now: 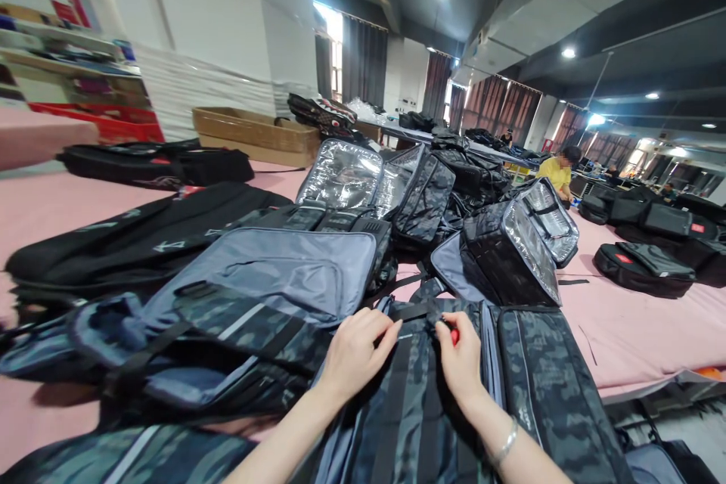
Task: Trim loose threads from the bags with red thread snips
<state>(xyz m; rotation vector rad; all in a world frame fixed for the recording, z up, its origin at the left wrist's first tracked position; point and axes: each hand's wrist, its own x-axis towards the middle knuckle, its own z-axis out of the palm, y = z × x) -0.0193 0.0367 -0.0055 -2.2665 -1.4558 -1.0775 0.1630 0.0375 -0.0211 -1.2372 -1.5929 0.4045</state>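
Observation:
A dark camouflage backpack (417,393) lies in front of me, its bluish-grey lining showing along the sides. My left hand (360,348) is at its upper left, thumb and forefinger closed in a pinch. A thin pale line shows by those fingertips; whether it is a thread or part of the bag I cannot tell. My right hand (460,355) is curled close to the black strap (411,311) at the top. Inside its fingers sits a small red object (454,336), mostly hidden. On that wrist is a silver bracelet (507,442).
An open camouflage bag (272,265) lies left, with a long black bag (141,234) beyond. Silver-lined bags (345,174) stand open behind. Farther back are a cardboard box (255,132) and a person in yellow (554,170). Pink cloth (618,325) covers the table.

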